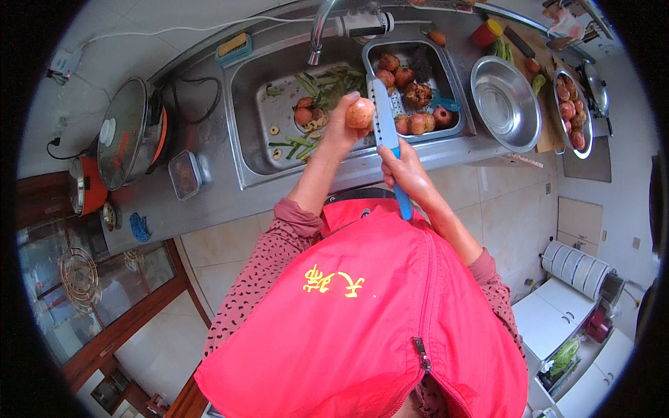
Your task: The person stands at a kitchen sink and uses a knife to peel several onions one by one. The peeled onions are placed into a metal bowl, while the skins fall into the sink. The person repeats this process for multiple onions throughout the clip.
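My left hand [344,123] holds a round red-and-yellow fruit, probably a pomegranate [360,113], over the steel sink [245,151]. In my right hand [406,168] is a knife with a blue handle and a pale blade with a row of holes [384,115]; the blade stands upright just right of the fruit. Behind the blade, a steel basket [462,123] at the sink's right side contains several more such fruits [418,123], one broken open [417,95], and a blue item [445,103]. Green vegetable scraps [334,81], cut pieces and another reddish fruit [303,115] lie in the sink.
A faucet [315,42] arches over the sink. Right of it stand a steel bowl [504,102], a wooden board [549,123] and an oval tray [589,125] of reddish produce. At left are a lidded pan [123,136], a plastic container [185,175] and a sponge [232,45] on a holder.
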Motion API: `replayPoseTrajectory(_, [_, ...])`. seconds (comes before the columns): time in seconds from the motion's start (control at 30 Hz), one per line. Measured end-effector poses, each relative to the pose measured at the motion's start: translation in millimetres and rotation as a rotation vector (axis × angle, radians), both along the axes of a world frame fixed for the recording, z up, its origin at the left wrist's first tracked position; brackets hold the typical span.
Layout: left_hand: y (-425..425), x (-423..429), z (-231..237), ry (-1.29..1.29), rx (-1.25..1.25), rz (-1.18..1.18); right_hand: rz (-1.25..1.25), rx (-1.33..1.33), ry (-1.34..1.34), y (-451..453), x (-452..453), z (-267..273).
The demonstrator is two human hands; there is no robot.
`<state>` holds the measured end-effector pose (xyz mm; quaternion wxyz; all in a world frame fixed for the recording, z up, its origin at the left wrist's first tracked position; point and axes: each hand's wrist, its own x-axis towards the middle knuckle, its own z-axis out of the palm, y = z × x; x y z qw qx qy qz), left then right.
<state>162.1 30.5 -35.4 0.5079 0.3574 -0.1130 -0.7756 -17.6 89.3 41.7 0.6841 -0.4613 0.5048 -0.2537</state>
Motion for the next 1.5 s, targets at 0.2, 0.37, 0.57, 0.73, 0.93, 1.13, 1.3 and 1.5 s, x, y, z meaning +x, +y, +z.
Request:
replayPoseTrajectory(0.2, [1.3,-36.9,-20.8,-0.187,0.047,0.209,-0.192,-0.126,0.025,-1.7,23.8,-33.7])
replayPoseTrajectory(0.37, [5.7,-49.1,-24.3,-0.175,0.077,0.125,-0.272,-0.104,0.106,-6.4,18.7,-43.3])
replayPoseTrajectory(0.57, [5.5,-44.0,-16.7,-0.373,-0.074,0.104,-0.251,-0.180,0.117,-3.3,16.0,-47.9])
replayPoseTrajectory(0.73, [-1.0,-56.8,-29.5,-0.186,-0.055,0.216,-0.356,-0.294,0.181,-0.6,34.7,-59.1])
replayPoseTrajectory(0.93, [3.4,-5.6,-40.5,0.052,0.082,0.068,-0.182,-0.319,0.221,-6.7,-5.3,-20.6])
replayPoseTrajectory(1.13, [8.2,7.3,-18.6,0.129,-0.074,-0.021,-0.061,-0.069,0.103,-7.0,-15.7,-11.0])
replayPoseTrajectory(1.3, [10.3,4.5,-13.5,0.261,-0.095,-0.055,-0.043,0.005,0.055,-0.5,-21.9,-16.6])
replayPoseTrajectory(1.5, [7.1,-0.3,-19.4,0.010,-0.054,-0.062,0.028,0.051,0.033,0.3,-26.2,-13.0])
